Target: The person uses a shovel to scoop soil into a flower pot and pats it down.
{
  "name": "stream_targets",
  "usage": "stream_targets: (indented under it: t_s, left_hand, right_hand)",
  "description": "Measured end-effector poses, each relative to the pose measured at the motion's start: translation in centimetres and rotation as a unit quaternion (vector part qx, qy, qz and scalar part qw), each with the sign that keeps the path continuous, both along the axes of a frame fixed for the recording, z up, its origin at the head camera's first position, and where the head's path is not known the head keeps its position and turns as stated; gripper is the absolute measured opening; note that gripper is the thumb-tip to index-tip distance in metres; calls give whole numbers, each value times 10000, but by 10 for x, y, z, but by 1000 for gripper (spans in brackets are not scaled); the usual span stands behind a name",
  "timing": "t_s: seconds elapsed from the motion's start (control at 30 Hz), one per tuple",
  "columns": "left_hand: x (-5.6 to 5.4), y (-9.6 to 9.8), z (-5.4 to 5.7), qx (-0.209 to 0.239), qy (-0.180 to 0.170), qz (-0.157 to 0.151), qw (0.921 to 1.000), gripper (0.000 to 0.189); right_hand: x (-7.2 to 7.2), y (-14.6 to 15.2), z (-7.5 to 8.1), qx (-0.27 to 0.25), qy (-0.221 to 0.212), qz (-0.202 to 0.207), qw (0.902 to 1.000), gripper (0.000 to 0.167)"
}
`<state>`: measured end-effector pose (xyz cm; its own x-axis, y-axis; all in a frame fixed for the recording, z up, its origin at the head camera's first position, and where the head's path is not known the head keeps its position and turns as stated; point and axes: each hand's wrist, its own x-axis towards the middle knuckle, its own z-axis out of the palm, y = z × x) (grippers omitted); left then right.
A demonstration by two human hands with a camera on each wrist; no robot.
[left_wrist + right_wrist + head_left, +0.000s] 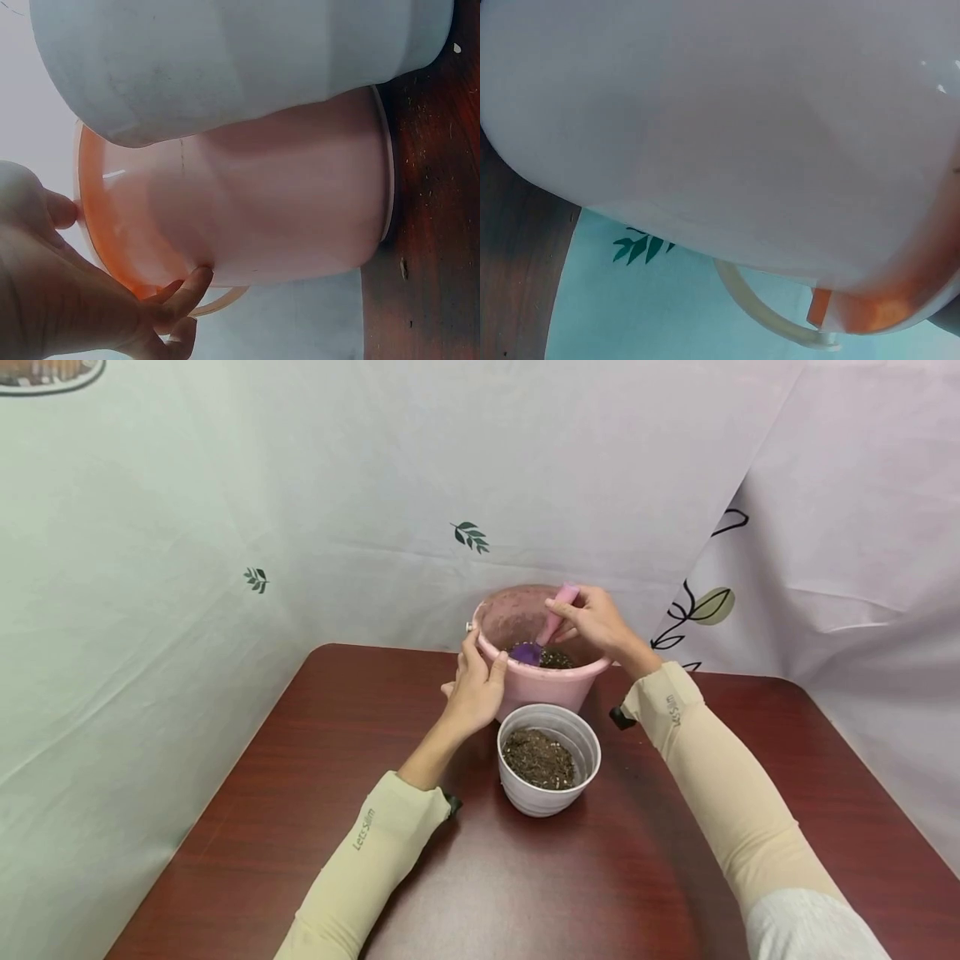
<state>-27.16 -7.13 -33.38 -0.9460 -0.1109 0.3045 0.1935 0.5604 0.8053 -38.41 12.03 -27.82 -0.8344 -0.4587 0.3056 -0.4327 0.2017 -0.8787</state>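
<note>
A pink bucket (536,687) stands near the back of the table with dark soil low inside it. My left hand (478,689) holds its left side at the rim; in the left wrist view the thumb is at the lip and the fingertips (201,274) touch the outer wall. Inside the bucket, my right hand (597,620) grips the pink handle of a small trowel (552,625), its purple blade tilted down at the soil. Just in front of the bucket is a white pot (536,802) partly filled with brown soil. The bucket's wall hides my right hand in the right wrist view.
The reddish-brown wooden table (480,893) backs onto a pale cloth (375,485) printed with leaves. A curved bucket handle (761,311) hangs behind the bucket. Small crumbs lie on the tabletop near the pot.
</note>
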Motion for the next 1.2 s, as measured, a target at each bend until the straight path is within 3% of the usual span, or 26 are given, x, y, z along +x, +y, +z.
stream_targets:
  t_s: [0.33,0.57,0.87,1.2]
  left_hand:
    - [-1,3,-3,-54,20,34,10000,63]
    - [1,5,-3,-394,64,138,9991,64]
    - [1,4,-1,-459,52,186,9988,64]
    - [0,6,-2,-420,43,183,9989,65]
  right_hand:
    - [0,4,0,-327,-120,-24,9994,35]
    - [4,11,4,-996,-658,-261,9925,23]
    - [8,12,8,-946,-911,-268,9910,29]
    - [21,33,8,-1768,-1139,-312,9771,33]
